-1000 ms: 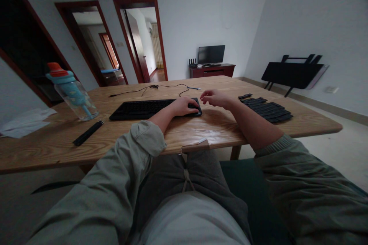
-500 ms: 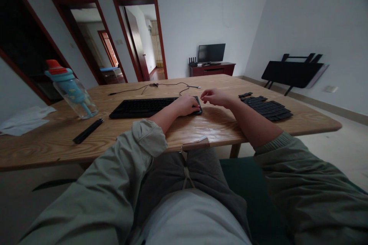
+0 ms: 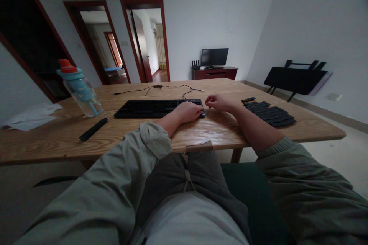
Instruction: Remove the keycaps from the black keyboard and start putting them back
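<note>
A black keyboard lies on the wooden table in front of me, some of its right end hidden under my hand. My left hand reaches across that end, its fingers together and bent down at the right edge. A small bluish spot shows by its fingertips, too small to name. Just right of the keyboard, my right hand hovers with curled, pinched fingers. Anything between them is hidden. Beyond my right forearm, many loose black keycaps lie in close rows on the table.
A clear bottle with a red and blue lid stands at the left, beside white tissues. Nearer me lie black pens or sticks. A thin black cable runs behind the keyboard. The wooden table has its front edge by my lap.
The view has shifted slightly. My left hand has slid a little toward the keyboard's right edge. The fingers of my right hand have curled in more tightly.
</note>
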Action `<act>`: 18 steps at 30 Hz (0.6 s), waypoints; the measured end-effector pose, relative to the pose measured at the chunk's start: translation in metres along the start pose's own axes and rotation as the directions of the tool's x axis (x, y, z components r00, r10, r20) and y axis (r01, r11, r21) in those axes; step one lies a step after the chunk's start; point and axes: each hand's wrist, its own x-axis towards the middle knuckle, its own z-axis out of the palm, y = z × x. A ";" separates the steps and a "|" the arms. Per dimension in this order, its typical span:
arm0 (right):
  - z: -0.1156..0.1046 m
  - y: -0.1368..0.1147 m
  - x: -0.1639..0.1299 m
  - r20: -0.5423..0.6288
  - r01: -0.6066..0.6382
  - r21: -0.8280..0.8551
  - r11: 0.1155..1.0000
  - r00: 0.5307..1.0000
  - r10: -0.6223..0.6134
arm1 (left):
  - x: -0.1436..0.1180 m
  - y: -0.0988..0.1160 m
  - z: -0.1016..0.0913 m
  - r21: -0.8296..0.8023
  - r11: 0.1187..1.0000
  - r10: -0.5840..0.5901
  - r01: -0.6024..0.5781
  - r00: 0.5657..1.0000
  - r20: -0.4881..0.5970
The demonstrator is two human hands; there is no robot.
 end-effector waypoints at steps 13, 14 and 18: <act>0.005 -0.002 -0.003 0.170 0.201 0.042 0.979 0.964 -0.205 | -0.055 -0.104 -0.032 -0.345 0.781 -0.610 0.521 0.756 -0.239; 0.005 -0.003 -0.003 0.174 0.201 0.032 0.979 0.963 -0.203 | -0.069 -0.118 -0.035 -0.336 0.738 -0.665 0.585 0.717 -0.212; 0.003 -0.007 -0.007 0.179 0.211 0.007 0.978 0.962 -0.208 | -0.136 -0.174 -0.044 -0.247 0.509 -0.861 0.825 0.487 -0.147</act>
